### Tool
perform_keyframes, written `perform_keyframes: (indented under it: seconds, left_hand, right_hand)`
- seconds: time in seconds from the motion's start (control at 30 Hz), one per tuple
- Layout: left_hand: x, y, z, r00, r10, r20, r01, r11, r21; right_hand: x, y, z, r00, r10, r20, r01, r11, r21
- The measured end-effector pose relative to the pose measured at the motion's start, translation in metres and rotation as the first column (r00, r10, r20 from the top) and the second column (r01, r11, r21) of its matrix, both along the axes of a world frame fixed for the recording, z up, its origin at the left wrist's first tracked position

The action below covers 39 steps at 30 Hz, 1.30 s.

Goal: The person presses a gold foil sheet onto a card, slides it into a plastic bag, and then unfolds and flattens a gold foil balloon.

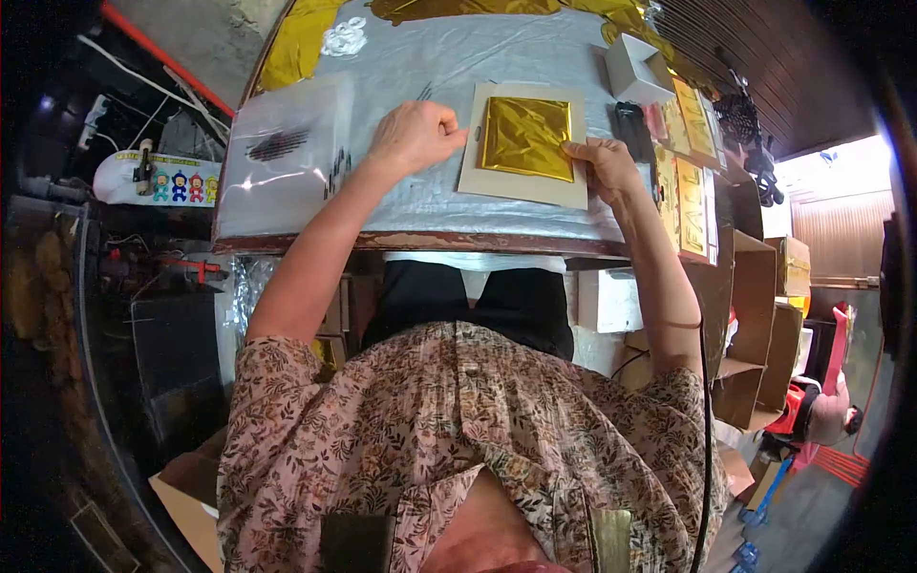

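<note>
A shiny gold foil square point(528, 138) lies on a beige cardboard sheet point(478, 180) in front of me. My right hand point(608, 164) grips the sheet's right side, with the thumb pressed on the foil's edge and the other fingers partly hidden. To the left of the sheet, my left hand point(418, 136) is closed, its fingers curled together just short of the cardboard. Whatever it may hold is hidden. Thin dark strips point(425, 93) show just behind that hand on the silvery table cover point(411, 205).
Clear plastic sheets point(287, 172) lie at the table's left. A white open box point(638, 69), a black object point(630, 124) and gold-lettered boxes point(693, 205) line the right. Gold foil point(458, 10) spreads along the far edge. Cardboard boxes point(750, 325) and another person point(826, 411) are farther right.
</note>
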<state>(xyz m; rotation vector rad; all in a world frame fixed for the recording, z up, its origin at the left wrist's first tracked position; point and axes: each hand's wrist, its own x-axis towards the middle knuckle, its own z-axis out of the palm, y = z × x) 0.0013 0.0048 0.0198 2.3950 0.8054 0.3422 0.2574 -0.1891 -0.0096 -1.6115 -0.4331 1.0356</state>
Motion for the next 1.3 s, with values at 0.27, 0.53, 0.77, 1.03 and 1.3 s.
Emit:
perform_keyframes:
  seconds: [0.27,0.53,0.77,1.03,1.3]
  left_hand:
    - [0.008,-0.002,-0.021,0.983,-0.087,0.163,0.050,0.975,0.216]
    - [0.009,0.012,-0.032,0.994,-0.032,0.106,0.047,0.989,-0.143]
    - [0.005,0.011,-0.028,0.986,-0.071,0.149,0.087,0.991,-0.104]
    - [0.007,0.002,-0.026,0.995,0.009,0.102,-0.006,0.999,-0.034]
    - [0.009,-0.011,-0.028,0.989,0.035,0.147,-0.043,0.998,0.054]
  right_hand:
    - [0.005,-0.001,-0.002,0.999,0.001,0.054,-0.002,1.000,0.017]
    - [0.003,0.002,0.009,0.990,0.083,0.115,-0.086,0.996,0.021]
    - [-0.005,0.009,0.006,0.986,0.074,0.147,-0.080,0.996,0.037]
    - [-0.025,0.017,0.010,0.991,0.094,0.092,-0.098,0.995,0.034]
    - [-0.040,0.035,0.004,0.999,0.025,0.042,-0.024,0.999,-0.025]
